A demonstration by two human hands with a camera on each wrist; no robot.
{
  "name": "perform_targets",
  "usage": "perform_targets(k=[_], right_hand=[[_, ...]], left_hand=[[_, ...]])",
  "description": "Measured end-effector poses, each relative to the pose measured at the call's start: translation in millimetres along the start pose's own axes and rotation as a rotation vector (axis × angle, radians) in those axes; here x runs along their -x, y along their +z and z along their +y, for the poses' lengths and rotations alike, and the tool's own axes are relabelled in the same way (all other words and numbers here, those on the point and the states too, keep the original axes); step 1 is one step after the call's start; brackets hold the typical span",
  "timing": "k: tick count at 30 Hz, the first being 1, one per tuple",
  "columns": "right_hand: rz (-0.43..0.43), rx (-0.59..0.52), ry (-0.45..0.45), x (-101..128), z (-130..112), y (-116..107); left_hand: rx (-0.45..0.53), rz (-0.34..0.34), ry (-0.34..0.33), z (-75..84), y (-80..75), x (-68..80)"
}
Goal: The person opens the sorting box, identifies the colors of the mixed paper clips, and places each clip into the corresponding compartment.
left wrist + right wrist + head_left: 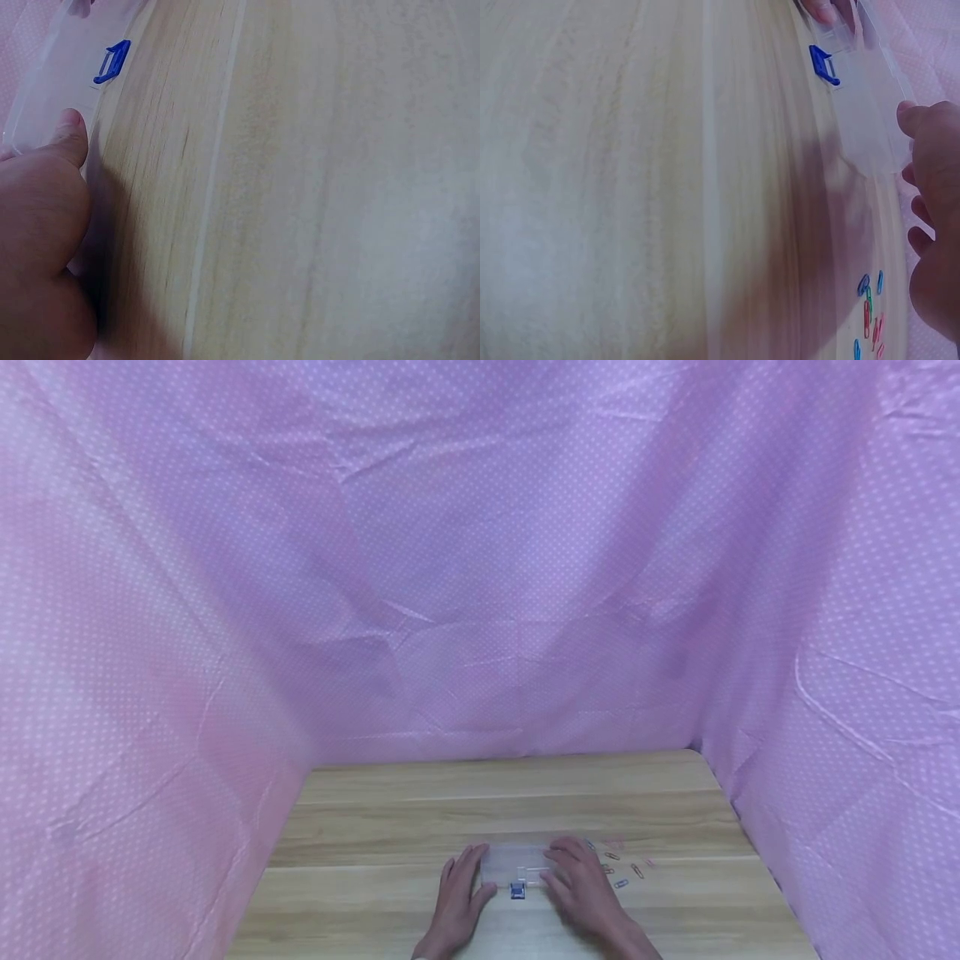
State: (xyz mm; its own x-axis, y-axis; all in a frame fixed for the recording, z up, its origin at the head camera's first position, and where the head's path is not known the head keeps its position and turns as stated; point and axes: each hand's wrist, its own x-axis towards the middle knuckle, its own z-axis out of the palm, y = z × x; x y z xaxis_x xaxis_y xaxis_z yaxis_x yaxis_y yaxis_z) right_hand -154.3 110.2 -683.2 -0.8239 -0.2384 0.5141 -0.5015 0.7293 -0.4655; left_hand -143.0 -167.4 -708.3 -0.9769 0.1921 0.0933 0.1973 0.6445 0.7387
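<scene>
A clear plastic box (504,864) with a blue latch (517,891) on its front side lies on the table between both hands. My left hand (459,893) holds the box's left end, fingers toward the back corner and thumb at the front edge. In the left wrist view the left thumb (71,135) presses the box wall (56,90). At the right end, my right hand (583,887) grips the box with bent fingers. The right wrist view shows one fingertip (906,116) against the clear plastic (874,112). Whether the lid is fastened cannot be told.
Several coloured paper clips (621,884) lie scattered on the table just right of the right hand; more clips (868,300) show in the right wrist view. The wood-grain table (360,827) is enclosed at the back and sides by pink dotted cloth (480,693).
</scene>
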Motion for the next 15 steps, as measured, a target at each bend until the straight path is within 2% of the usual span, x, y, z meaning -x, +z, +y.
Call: perform_targets(k=[7,15], right_hand=[[0.036,-0.037,0.020,-4.3,-3.1,-2.5],[0.038,-0.083,0.066,-7.7,-6.3,-5.4]], left_hand=[[-0.009,0.023,0.015,-1.2,2.3,0.0],[0.017,0.000,-0.020,0.8,0.6,-0.1]])
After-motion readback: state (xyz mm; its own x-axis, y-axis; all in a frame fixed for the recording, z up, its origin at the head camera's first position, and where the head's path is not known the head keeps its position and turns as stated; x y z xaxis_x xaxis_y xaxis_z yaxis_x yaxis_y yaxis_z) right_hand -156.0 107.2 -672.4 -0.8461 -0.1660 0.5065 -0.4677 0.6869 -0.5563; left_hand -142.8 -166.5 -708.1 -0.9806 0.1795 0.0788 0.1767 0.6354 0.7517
